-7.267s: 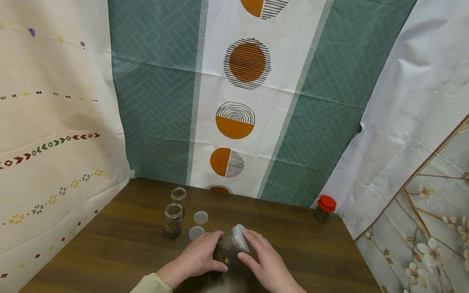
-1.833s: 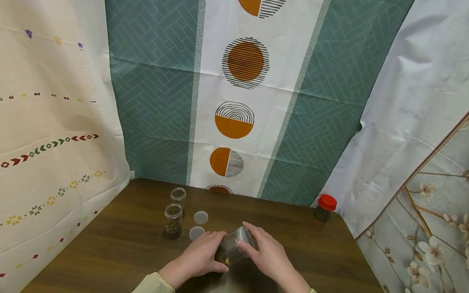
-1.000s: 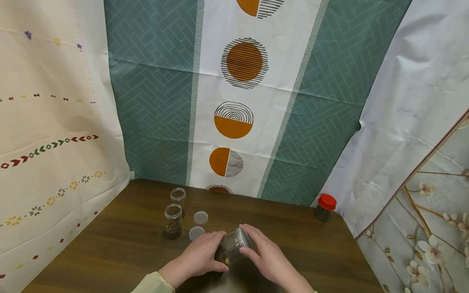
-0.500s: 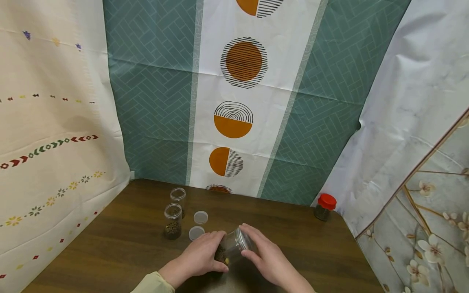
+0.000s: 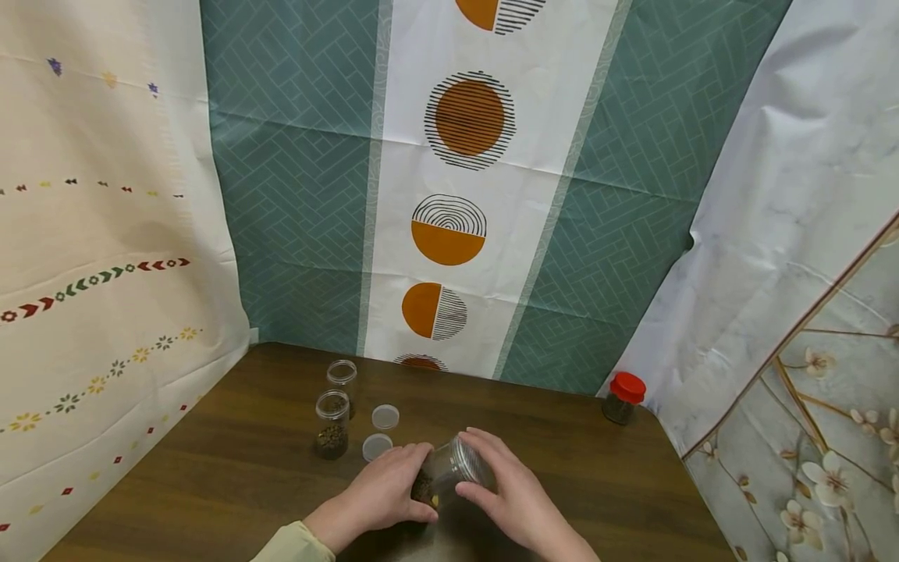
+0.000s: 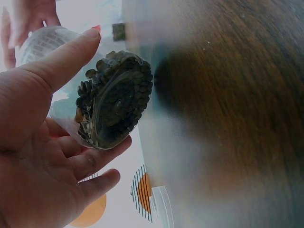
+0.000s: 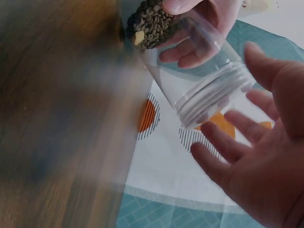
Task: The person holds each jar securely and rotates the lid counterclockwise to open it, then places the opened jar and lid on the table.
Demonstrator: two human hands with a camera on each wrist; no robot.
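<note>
My left hand [image 5: 385,490] grips a clear screw-top jar [image 5: 441,468] near its base, thumb on one side and fingers on the other. The jar is tilted, its ridged clear lid [image 7: 216,95] toward my right hand [image 5: 509,492]. Small brown pieces and a yellow bit [image 7: 138,38] lie at the jar's bottom end. In the right wrist view, my right hand's fingers are spread loosely around the lid, the thumb standing a little off it; whether a fingertip touches is hard to tell. The left wrist view shows the jar's base [image 6: 118,102] above the table.
Two open clear jars [image 5: 332,429] with dark contents stand at the left on the wooden table [image 5: 211,476]. Two clear disc lids [image 5: 385,417] lie beside them. A red-capped jar [image 5: 623,398] stands at the far right corner. Patterned cloths [image 5: 302,195] hang around the table.
My right hand's thumb and fingers have shifted about the lid, the thumb moving off it since about two seconds ago. My left hand keeps its grip on the tilted jar.
</note>
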